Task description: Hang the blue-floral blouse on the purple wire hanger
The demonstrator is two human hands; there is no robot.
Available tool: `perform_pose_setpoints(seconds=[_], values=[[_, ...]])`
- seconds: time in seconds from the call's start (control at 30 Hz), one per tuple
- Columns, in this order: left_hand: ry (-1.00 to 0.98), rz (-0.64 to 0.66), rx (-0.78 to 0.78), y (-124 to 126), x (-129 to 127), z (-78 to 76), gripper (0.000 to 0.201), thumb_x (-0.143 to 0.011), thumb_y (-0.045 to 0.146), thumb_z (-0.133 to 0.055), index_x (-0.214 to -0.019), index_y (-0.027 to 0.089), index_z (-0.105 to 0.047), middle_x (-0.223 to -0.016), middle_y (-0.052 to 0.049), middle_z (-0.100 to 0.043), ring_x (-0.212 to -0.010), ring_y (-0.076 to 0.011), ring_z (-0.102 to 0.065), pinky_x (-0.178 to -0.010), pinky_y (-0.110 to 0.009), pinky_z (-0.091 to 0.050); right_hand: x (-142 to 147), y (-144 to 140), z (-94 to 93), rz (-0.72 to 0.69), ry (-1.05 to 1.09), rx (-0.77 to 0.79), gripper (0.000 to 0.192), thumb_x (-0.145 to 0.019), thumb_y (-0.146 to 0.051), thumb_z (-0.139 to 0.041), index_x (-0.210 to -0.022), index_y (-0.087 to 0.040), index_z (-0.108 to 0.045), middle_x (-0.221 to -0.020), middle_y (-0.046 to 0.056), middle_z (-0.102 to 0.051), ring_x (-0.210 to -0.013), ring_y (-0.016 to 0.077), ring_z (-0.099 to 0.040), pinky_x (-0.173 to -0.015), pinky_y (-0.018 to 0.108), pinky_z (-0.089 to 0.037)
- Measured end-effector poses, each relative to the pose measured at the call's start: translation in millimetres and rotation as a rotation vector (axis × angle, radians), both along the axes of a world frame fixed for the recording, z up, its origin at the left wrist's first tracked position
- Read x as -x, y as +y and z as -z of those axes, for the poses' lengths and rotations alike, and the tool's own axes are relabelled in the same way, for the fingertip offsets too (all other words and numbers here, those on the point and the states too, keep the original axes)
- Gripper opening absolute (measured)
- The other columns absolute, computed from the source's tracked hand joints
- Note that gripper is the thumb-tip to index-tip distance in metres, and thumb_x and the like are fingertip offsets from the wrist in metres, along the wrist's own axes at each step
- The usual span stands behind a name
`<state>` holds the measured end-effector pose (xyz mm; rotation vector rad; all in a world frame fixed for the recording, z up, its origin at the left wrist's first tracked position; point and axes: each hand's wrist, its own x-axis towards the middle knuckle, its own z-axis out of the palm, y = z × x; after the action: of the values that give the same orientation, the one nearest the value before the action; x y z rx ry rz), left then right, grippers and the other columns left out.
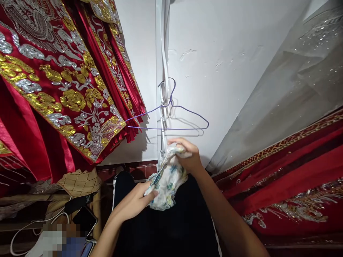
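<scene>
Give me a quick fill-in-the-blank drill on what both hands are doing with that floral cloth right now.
1. Both hands hold a small white floral-print cloth; the right hand grips its ____ end.
2. The left hand pinches the cloth's ____ edge.
3. A thin purple wire hanger hangs on the ____ wall above the hands.
4. The embroidered garment at upper left is ____ with gold and silver.

Missing words: upper; lower; white; red

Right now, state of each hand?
Left hand: closed, pinching the lower edge of the floral cloth.
Right hand: closed, gripping the same cloth's top.
</scene>
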<state>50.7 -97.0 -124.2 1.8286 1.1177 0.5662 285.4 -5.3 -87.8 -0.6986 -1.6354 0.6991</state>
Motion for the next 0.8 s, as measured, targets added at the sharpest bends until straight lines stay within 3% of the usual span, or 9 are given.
perform_pose_setpoints(seconds=[0.07, 0.13, 0.2, 0.27, 0.4, 0.47, 0.53, 0.63, 0.8], values=[[0.122, -0.090, -0.096, 2.7, 8.8, -10.7, 0.031, -0.101, 0.042, -0.039, -0.100, 0.020, -0.061, -0.089, -0.001, -0.064, -0.083, -0.0200, -0.056, -0.079, -0.027, -0.043, 5.5, 29.1, 0.9, 0.151, 0.024, 0.048, 0.047, -0.081, -0.021, -0.061, -0.128, -0.023, -0.065, -0.096, 0.005, -0.071, -0.082, 0.0208, -0.065, -0.079, 0.034, -0.053], [0.246, -0.150, -0.157, 8.4, 19.0, -22.2, 0.027, -0.100, 0.037, -0.037, -0.104, 0.022, -0.059, -0.089, -0.002, -0.065, -0.084, -0.0211, -0.058, -0.081, -0.028, -0.044, 12.2, 53.1, 6.7, 0.192, 0.016, 0.120, 0.045, -0.083, -0.023, -0.056, -0.127, -0.022, -0.065, -0.095, 0.005, -0.071, -0.083, 0.0210, -0.064, -0.082, 0.034, -0.052], [0.344, -0.162, -0.187, 14.8, 28.7, -30.3, 0.024, -0.096, 0.029, -0.038, -0.103, 0.023, -0.059, -0.093, -0.003, -0.066, -0.086, -0.0216, -0.059, -0.081, -0.029, -0.044, 13.2, 68.9, 13.3, 0.159, -0.028, 0.164, 0.030, -0.084, -0.026, -0.054, -0.109, -0.021, -0.070, -0.093, 0.005, -0.070, -0.086, 0.0209, -0.063, -0.083, 0.033, -0.050], [0.407, -0.129, -0.209, 20.4, 37.4, -31.7, 0.023, -0.091, 0.021, -0.039, -0.097, 0.023, -0.061, -0.095, -0.004, -0.068, -0.090, -0.0218, -0.060, -0.083, -0.029, -0.044, 3.2, 75.2, 17.4, 0.171, -0.041, 0.182, 0.019, -0.085, -0.030, -0.053, -0.086, -0.019, -0.068, -0.081, 0.003, -0.065, -0.078, 0.0188, -0.059, -0.074, 0.030, -0.046], [0.516, 0.001, -0.205, 31.4, 54.0, -19.0, 0.025, -0.076, 0.007, -0.041, -0.076, 0.020, -0.063, -0.088, -0.006, -0.070, -0.094, -0.0231, -0.061, -0.087, -0.032, -0.045, -41.4, 62.0, 12.0, 0.294, -0.107, 0.206, 0.015, -0.077, -0.029, -0.062, -0.067, -0.018, -0.059, -0.062, -0.002, -0.052, -0.063, 0.0139, -0.047, -0.058, 0.026, -0.034], [0.590, -0.023, -0.237, 40.9, 61.1, -13.7, 0.029, -0.075, 0.007, -0.044, -0.083, 0.020, -0.069, -0.103, -0.009, -0.074, -0.106, -0.0268, -0.062, -0.096, -0.037, -0.046, -60.9, 46.9, 4.0, 0.307, -0.192, 0.214, 0.008, -0.071, -0.023, -0.063, -0.067, -0.017, -0.060, -0.061, -0.003, -0.051, -0.062, 0.0129, -0.045, -0.057, 0.025, -0.030], [0.673, -0.114, -0.332, 53.5, 65.0, -15.4, 0.036, -0.078, 0.009, -0.047, -0.102, 0.017, -0.073, -0.131, -0.014, -0.068, -0.126, -0.0329, -0.055, -0.108, -0.047, -0.042, -72.1, 30.5, -4.8, 0.295, -0.232, 0.208, 0.008, -0.070, -0.021, -0.063, -0.066, -0.017, -0.058, -0.060, -0.003, -0.047, -0.062, 0.0120, -0.042, -0.056, 0.024, -0.028], [0.694, -0.230, -0.535, 70.9, 61.3, -35.1, 0.043, -0.081, 0.007, -0.044, -0.115, 0.014, -0.070, -0.156, -0.017, -0.046, -0.147, -0.0360, -0.034, -0.119, -0.056, -0.033, -78.0, 11.0, -15.1, 0.269, -0.197, 0.197, 0.018, -0.073, -0.025, -0.065, -0.063, -0.018, -0.052, -0.060, -0.004, -0.041, -0.061, 0.0111, -0.036, -0.054, 0.024, -0.026], [0.532, -0.225, -0.844, 72.2, 43.9, -89.1, 0.030, -0.093, 0.013, -0.038, -0.104, 0.014, -0.066, -0.169, -0.013, -0.024, -0.156, -0.0306, -0.014, -0.126, -0.055, -0.022, -82.3, 2.0, -19.2, 0.244, -0.141, 0.212, 0.017, -0.079, -0.026, -0.062, -0.067, -0.019, -0.052, -0.061, -0.004, -0.042, -0.060, 0.0113, -0.036, -0.054, 0.025, -0.027]])
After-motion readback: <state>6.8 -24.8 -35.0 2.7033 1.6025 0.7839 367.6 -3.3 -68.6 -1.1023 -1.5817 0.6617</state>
